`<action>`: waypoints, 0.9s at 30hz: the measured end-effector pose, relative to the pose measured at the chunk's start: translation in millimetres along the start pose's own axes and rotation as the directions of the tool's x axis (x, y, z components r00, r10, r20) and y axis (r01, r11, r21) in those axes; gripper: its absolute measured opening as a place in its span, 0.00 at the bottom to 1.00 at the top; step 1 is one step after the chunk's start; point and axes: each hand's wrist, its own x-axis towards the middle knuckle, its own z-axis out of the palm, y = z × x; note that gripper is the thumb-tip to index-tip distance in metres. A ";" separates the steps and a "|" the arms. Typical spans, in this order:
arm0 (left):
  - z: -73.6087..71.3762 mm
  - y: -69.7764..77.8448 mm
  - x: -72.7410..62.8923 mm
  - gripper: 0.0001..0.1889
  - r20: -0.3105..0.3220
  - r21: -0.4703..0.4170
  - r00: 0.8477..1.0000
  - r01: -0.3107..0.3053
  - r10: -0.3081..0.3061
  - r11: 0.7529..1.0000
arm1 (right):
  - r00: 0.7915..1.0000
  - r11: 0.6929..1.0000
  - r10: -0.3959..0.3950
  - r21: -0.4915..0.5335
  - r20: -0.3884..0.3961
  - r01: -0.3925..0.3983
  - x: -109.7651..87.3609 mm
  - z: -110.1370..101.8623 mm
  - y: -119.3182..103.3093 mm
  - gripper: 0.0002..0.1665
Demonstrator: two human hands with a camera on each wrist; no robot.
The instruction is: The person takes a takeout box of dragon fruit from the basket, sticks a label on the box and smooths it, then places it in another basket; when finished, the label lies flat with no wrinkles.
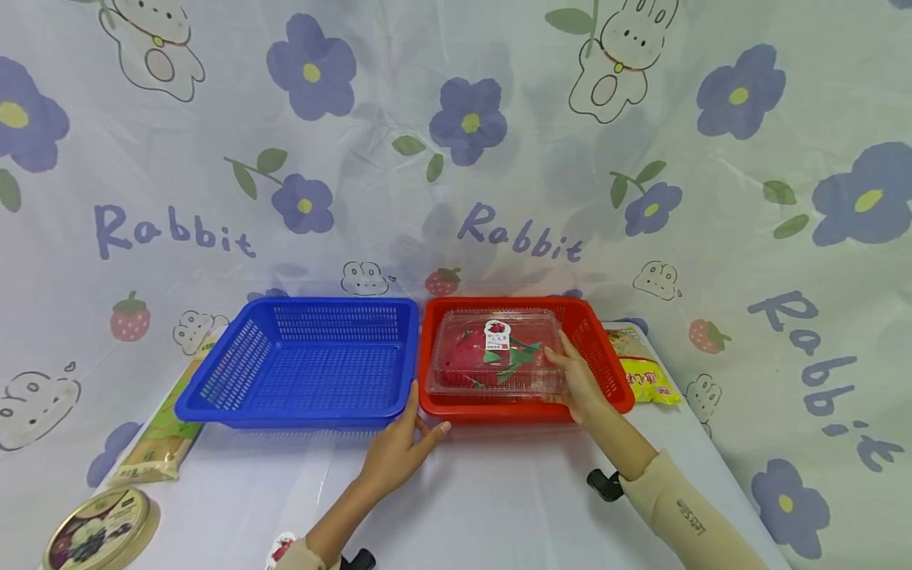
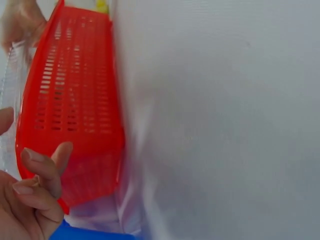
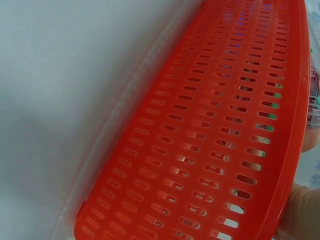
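In the head view, a clear plastic clamshell box point(image 1: 456, 376) with red-and-green fruit inside and a white label on its lid lies in the red basket point(image 1: 499, 412). My right hand point(image 1: 575, 378) grips the box at its right end, thumb over the lid. My left hand point(image 1: 395, 451) is at the front, where the blue basket point(image 1: 285, 418) and the red one meet. Its fingers are loosely bent and hold nothing; whether a fingertip touches a rim I cannot tell. The right wrist view mostly shows the red basket's slotted wall point(image 3: 200, 130), hiding much of that hand.
Left of the blue basket lies a long green-and-tan packet point(image 1: 160, 443), with a round tin point(image 1: 100, 530) nearer the front. A yellow packet point(image 1: 644, 372) lies right of the red basket. A patterned cloth point(image 1: 399, 190) hangs behind the white table point(image 1: 499, 499).
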 end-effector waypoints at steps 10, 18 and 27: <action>7.8 1.9 8.0 0.48 -0.080 0.011 0.996 -0.025 0.026 1.000 | 1.000 1.000 -0.006 0.003 -0.001 0.006 0.7 -4.7 0.3 0.41; 10.0 2.8 9.0 0.48 -0.091 0.001 0.996 -0.017 0.017 1.000 | 1.000 1.000 0.003 0.007 -0.008 -0.003 2.1 -5.6 0.1 0.42; 11.9 1.5 9.6 0.48 -0.090 0.010 0.996 -0.015 0.016 1.000 | 1.000 1.000 0.017 -0.012 -0.016 -0.017 4.3 -6.4 -0.5 0.41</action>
